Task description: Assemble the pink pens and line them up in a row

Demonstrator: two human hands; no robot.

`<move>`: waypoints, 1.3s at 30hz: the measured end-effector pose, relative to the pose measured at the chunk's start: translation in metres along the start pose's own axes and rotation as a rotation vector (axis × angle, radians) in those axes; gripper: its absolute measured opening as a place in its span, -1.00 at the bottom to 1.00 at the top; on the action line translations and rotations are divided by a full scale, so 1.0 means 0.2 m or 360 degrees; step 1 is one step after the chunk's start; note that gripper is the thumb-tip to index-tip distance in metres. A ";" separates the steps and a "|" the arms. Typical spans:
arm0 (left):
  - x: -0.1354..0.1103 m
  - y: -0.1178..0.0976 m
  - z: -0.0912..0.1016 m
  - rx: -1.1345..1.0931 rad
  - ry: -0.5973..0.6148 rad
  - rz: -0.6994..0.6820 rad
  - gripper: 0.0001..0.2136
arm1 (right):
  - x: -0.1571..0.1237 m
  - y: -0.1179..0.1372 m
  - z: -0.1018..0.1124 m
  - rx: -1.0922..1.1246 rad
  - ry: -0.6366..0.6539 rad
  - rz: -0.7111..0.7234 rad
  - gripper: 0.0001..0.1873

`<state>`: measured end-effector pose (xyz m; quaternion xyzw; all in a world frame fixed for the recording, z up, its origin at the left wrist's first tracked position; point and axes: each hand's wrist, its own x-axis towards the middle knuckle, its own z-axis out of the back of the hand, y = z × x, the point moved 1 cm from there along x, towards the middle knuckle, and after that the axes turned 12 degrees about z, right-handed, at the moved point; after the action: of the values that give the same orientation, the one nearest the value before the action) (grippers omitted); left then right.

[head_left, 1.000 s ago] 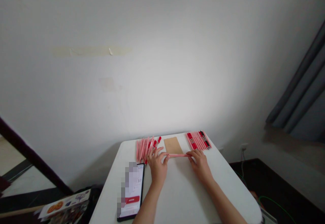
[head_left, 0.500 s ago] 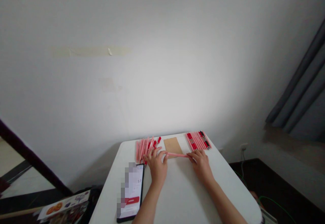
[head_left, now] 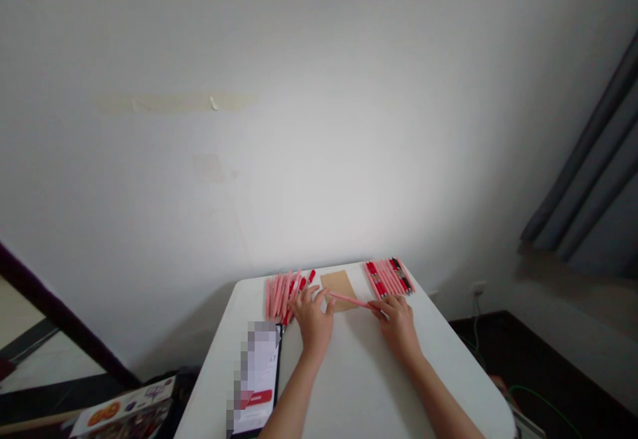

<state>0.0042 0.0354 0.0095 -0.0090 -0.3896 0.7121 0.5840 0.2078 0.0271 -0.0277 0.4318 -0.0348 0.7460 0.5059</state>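
Observation:
My right hand (head_left: 396, 319) pinches one end of a pink pen (head_left: 349, 300) that slants up and to the left over the white table (head_left: 359, 386). My left hand (head_left: 314, 318) rests on the table with fingers spread, its thumb close to the pen's free end and its fingertips touching a loose pile of pink and red pens (head_left: 284, 289). Between the hands, farther back, lies a brown paper sleeve (head_left: 339, 286). A neat row of pens (head_left: 389, 276) lies just beyond my right hand.
A phone (head_left: 254, 382) with a lit screen lies near the table's left edge. A plain white wall rises right behind the table. A grey curtain (head_left: 593, 186) hangs at the right. A printed box (head_left: 119, 412) sits on the floor at the lower left.
My left hand has let go of the pen's left end and spread toward the pile. The pen, level before, now slants in my right hand alone.

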 end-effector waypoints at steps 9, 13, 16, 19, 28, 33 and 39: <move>0.03 -0.11 -0.08 0.0079 0.0125 0.0046 -0.62 | 0.01 0.00 0.01 -0.0277 0.0015 -0.0117 -0.80; 0.05 -0.15 -0.11 0.0075 0.0192 0.0079 -0.57 | 0.01 0.00 0.01 -0.0344 0.0005 -0.0175 -0.79; 0.08 -0.17 -0.15 0.0081 0.0186 0.0040 -0.58 | 0.01 -0.01 0.01 -0.0341 -0.0008 -0.0222 -0.80; 0.12 -0.19 -0.19 0.0121 0.0181 0.0010 -0.61 | 0.02 0.00 0.02 -0.0346 -0.0022 -0.0264 -0.79; 0.19 -0.23 -0.32 0.0109 0.0242 0.0038 -0.63 | 0.04 0.02 0.02 -0.0397 -0.0016 -0.0332 -0.79; 0.22 -0.24 -0.37 0.0100 0.0265 0.0062 -0.65 | 0.06 0.03 0.02 -0.0448 0.0008 -0.0372 -0.79; 0.25 -0.28 -0.41 0.0137 0.0309 -0.0002 -0.73 | 0.09 0.05 0.02 -0.0503 0.0018 -0.0392 -0.80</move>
<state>0.0722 0.1219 0.0055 -0.0527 -0.3003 0.7235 0.6193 0.2005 0.0327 -0.0094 0.3437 -0.0954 0.6661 0.6550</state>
